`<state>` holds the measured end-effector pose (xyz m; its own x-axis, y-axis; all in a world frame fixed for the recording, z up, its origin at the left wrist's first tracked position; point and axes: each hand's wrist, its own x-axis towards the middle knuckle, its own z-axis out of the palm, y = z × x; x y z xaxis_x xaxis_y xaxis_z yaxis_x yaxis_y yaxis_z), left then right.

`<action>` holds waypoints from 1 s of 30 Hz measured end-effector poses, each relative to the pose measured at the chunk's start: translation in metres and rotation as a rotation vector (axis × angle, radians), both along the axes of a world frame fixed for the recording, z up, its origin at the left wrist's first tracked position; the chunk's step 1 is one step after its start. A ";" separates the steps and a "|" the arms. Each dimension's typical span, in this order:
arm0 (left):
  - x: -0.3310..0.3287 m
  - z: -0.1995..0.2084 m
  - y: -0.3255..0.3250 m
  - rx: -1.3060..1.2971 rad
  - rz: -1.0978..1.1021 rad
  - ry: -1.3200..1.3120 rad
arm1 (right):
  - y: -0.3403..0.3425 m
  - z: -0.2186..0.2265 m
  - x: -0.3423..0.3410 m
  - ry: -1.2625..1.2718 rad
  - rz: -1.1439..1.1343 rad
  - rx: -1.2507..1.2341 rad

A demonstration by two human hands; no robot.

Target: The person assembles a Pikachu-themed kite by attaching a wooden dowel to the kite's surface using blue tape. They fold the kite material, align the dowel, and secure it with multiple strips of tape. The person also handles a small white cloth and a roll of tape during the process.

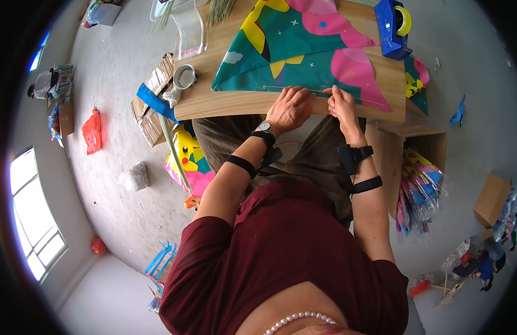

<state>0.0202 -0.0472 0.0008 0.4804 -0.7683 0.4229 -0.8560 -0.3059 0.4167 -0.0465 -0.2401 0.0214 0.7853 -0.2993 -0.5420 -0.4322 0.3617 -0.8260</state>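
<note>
A kite sheet [311,72] in green, pink and yellow lies on the wooden table [225,100], its long edge toward me. A thin pale rod [370,102] runs along that near edge. My left hand [292,109] is closed over the sheet's near edge, its fingers bent together on the rod line. Just to the right, my right hand [342,107] is closed with thumb and forefinger pinched at the same edge, around the rod. The fingertips' exact hold is partly hidden.
On the table stand a blue tape dispenser [390,33] at the back right and a small round tin [185,77] at the left. An open carton [384,167] of packed kites is at my right. A red plastic bag [92,133] lies on the floor to the left.
</note>
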 end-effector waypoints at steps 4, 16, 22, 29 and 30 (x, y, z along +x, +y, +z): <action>0.000 0.002 0.000 0.006 -0.001 0.007 | 0.002 -0.003 -0.001 -0.007 -0.029 0.000; 0.000 0.002 -0.001 0.004 -0.003 0.034 | 0.005 -0.010 -0.002 -0.014 -0.047 -0.030; 0.000 -0.001 0.000 0.009 -0.007 0.006 | 0.011 -0.009 -0.001 -0.011 -0.053 -0.104; 0.000 0.004 -0.001 0.041 -0.015 -0.032 | 0.016 -0.018 -0.001 -0.017 -0.081 -0.212; 0.000 0.006 -0.001 0.044 -0.013 -0.031 | 0.016 -0.019 -0.001 -0.016 -0.085 -0.208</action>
